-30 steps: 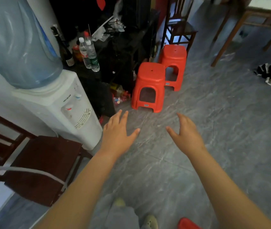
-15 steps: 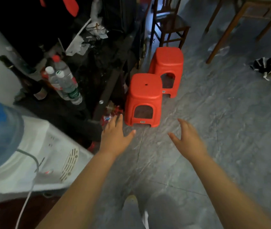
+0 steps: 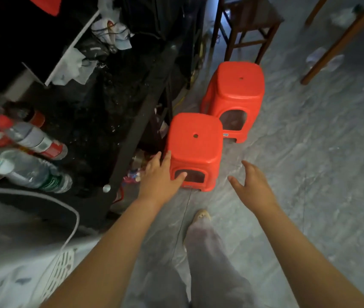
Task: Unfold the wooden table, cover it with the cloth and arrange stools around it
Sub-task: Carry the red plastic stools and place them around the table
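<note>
Red plastic meets the left hand (image 3: 160,177) first: its fingers (image 3: 165,157) are spread open, tips along the near left corner of the nearer red stool (image 3: 195,147), the thumb lying across the dark cut-out in its front wall. Whether they press on the plastic or only overlap it from above, I cannot tell. The right hand (image 3: 253,185) is open too, fingers curled loosely, hovering over the grey floor (image 3: 309,174) just right of that stool and apart from it. Neither hand grips anything.

The step in hand is probably picking up a stool to carry to the table. The further red stool (image 3: 235,90) stands just behind, its front corner close to the nearer one. Left of both runs a dark cabinet (image 3: 119,103), with litter at its foot and plastic water bottles (image 3: 32,172) on top.

Risks, as I judge them: a one-sided lift by the left hand alone could tip the light stool against its neighbour. A swing to the left could knock the cabinet edge. A wooden chair (image 3: 250,23) stands close behind, so pushing the stools forward could jam them against it.
</note>
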Demonstrator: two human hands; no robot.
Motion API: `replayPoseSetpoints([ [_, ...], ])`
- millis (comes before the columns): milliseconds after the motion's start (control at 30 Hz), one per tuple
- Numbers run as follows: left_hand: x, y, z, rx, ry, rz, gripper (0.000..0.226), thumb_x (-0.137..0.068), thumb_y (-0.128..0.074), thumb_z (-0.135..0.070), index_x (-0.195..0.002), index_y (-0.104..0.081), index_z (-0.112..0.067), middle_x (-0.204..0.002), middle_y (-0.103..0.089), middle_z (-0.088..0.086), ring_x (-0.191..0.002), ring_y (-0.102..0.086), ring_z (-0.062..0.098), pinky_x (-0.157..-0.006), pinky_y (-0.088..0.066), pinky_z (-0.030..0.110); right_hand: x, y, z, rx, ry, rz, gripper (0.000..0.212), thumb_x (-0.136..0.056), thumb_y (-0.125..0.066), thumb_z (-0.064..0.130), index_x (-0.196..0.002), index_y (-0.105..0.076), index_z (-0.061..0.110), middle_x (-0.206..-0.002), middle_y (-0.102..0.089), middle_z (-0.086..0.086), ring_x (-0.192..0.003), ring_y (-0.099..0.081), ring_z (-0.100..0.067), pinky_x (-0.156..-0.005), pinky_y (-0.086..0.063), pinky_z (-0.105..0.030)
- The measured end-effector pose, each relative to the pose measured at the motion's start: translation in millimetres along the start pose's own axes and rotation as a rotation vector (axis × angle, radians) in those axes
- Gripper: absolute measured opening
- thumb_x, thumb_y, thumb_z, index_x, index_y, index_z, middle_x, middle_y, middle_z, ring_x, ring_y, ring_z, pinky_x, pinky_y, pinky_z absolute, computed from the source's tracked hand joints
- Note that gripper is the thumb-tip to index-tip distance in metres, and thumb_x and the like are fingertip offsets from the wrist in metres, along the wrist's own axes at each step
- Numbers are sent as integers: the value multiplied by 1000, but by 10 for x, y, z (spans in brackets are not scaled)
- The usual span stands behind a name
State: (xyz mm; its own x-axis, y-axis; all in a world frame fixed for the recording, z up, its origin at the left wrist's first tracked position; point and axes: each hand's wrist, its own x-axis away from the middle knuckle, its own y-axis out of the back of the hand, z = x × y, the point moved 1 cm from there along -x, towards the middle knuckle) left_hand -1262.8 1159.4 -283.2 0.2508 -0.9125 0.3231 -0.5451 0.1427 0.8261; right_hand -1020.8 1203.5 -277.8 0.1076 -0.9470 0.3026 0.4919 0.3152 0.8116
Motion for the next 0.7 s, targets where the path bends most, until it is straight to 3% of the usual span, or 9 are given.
replayPoseSetpoints([
  [300,-1580,-403,-20,48,181,75,91,-82,-55,-60,-151,-7,-26,-159,-5,6,-144,-12,29,-114,-22,46,-1807,-270,-168,23,-104,116,71,-88,-63,35,-143,-34,2,-147,-39,-16,-137,-34,-29,-112,-26,-38],
  [700,-3228,-1451,472,-1,225,166,105,-76,-65,-57,-151,-7,-14,-158,-8,14,-144,-12,30,-115,-18,42,-3126,-1418,-715,73,-231,202,90,-84,-68,39,-149,-17,4,-157,-18,-15,-144,-17,-30,-114,-22,-41],
])
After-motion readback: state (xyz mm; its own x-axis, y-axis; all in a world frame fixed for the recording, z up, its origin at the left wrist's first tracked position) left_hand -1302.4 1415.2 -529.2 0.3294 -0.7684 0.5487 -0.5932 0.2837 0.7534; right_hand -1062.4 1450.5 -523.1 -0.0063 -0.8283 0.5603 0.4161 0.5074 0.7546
